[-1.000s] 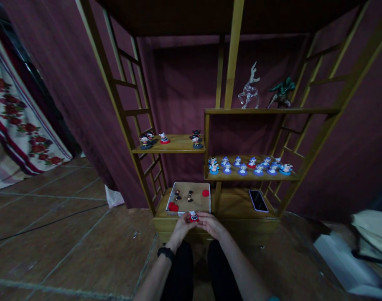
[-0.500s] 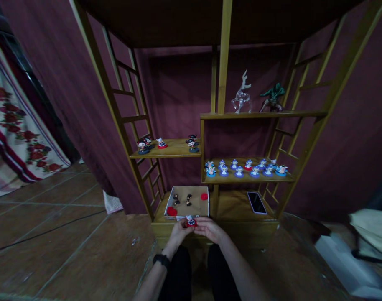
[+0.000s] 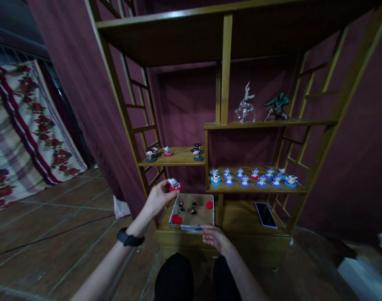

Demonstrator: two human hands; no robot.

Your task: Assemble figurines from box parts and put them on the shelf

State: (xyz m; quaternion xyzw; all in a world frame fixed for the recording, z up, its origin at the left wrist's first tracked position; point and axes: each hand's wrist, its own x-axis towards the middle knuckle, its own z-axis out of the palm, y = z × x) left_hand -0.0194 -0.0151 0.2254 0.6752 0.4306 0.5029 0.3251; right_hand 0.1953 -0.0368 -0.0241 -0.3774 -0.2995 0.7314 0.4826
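Between its fingertips my left hand point(image 3: 159, 197) pinches a small figurine point(image 3: 174, 184) with a white top and a red round base, raised just below the left shelf. My right hand point(image 3: 216, 239) is held with fingers stretched out, at the front edge of the shallow box point(image 3: 195, 199); I cannot tell whether it touches the box. Inside the box lie red discs point(image 3: 209, 205) and several small black figure parts point(image 3: 193, 208). On the left shelf stands a similar red-based figurine point(image 3: 168, 151), with black-haired figurines point(image 3: 196, 152) at both sides of it.
The wooden shelf unit point(image 3: 175, 162) stands ahead. Several purple- and blue-based figurines point(image 3: 244, 180) fill the right middle shelf. Above them are a clear deer figure point(image 3: 245, 104) and a green crouching figure point(image 3: 277, 106). A phone point(image 3: 266, 214) lies on the bottom right shelf.
My left hand has lifted the figurine up and left, away from my right hand. My right hand has let go of it and opened near the box. The view has shifted.
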